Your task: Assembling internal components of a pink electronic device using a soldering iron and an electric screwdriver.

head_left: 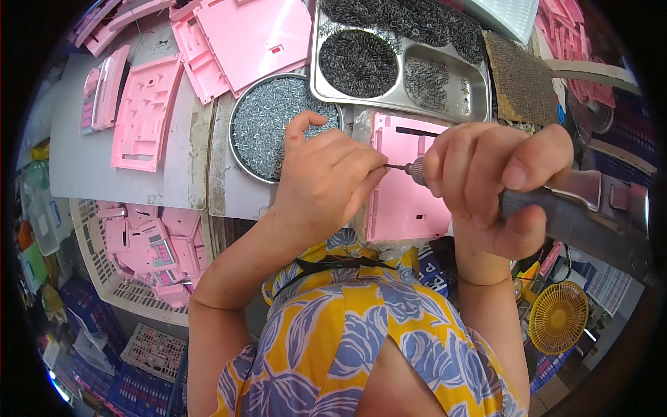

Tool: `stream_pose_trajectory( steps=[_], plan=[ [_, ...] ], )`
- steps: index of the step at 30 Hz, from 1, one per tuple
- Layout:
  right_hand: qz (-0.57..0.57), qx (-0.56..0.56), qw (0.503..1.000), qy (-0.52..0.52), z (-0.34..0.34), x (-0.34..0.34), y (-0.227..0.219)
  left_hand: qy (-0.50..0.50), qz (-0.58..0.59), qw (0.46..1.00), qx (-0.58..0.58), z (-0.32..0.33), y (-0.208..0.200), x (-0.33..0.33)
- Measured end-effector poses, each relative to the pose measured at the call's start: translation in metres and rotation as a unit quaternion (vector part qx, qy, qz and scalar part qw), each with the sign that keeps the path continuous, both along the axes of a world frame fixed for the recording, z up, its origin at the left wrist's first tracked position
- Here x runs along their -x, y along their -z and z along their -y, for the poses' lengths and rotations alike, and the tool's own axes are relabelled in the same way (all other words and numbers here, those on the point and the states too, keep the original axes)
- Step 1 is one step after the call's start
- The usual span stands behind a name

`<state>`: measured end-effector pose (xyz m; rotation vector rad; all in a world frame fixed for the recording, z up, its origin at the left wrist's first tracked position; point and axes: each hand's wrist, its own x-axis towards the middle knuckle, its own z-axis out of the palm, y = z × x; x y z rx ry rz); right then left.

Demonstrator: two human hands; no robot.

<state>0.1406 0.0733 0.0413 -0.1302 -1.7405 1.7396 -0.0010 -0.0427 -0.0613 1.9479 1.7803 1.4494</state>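
Observation:
My right hand (486, 174) is wrapped round a dark power screwdriver (583, 215), held level with its thin bit pointing left. The thumb and forefinger of my left hand (323, 167) are pinched together at the tip of that bit, and whatever lies between them is too small to make out. Below both hands a pink plastic panel (410, 208) with slots lies on the bench. Just behind my left hand stands a round metal bowl (235, 142) full of small silvery screws.
A steel compartment tray (455, 105) holds dark springs and small metal parts. More pink panels (146, 115) lie at the left. A white crate (94, 243) of pink parts stands lower left. A brown textured pad (521, 76) and a yellow basket (558, 317) are at the right.

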Motion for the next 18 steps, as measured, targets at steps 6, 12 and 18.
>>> stream_pose_trajectory(
  steps=[6, 12, 18],
  plan=[
    [-0.004, 0.053, 0.999, 0.006, 0.006, 0.002, 0.012, -0.044, -0.041, 0.996, 0.065, 0.003, -0.011, 0.014],
    [0.075, 0.013, 0.997, 0.01, 0.008, -0.002, 0.033, -0.122, -0.151, 0.963, 0.185, 0.012, 0.004, 0.047],
    [0.177, -0.112, 0.978, -0.003, 0.013, 0.001, 0.032, -0.175, -0.173, 0.958, 0.145, 0.008, 0.015, 0.055]
  ],
)
